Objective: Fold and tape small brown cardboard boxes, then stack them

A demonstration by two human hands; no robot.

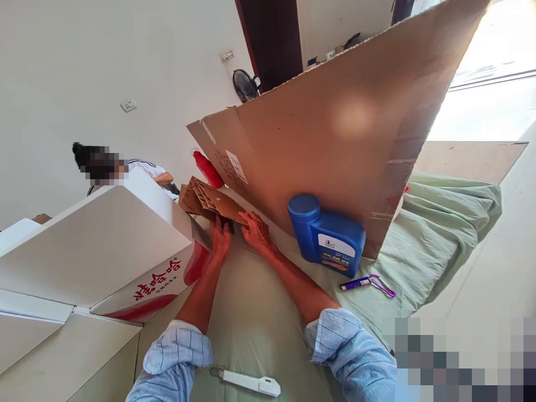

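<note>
Both my hands reach forward over a green cloth [251,312] to a small folded piece of brown cardboard [211,202] with slots cut in it. My left hand [220,239] grips its near edge from below, fingers curled. My right hand [256,230] lies on the same edge just to the right, fingers bent down onto the cardboard. A large brown cardboard sheet [335,134] stands tilted behind my right hand. A blue plastic jug [326,237] leans against that sheet.
A white carton with red print [125,251] stands at the left. A white utility knife [250,383] lies near my sleeves. A purple-and-white small tool [366,282] lies by the jug. A red object [208,169] sits behind the cardboard. Another person [125,170] is at the far left.
</note>
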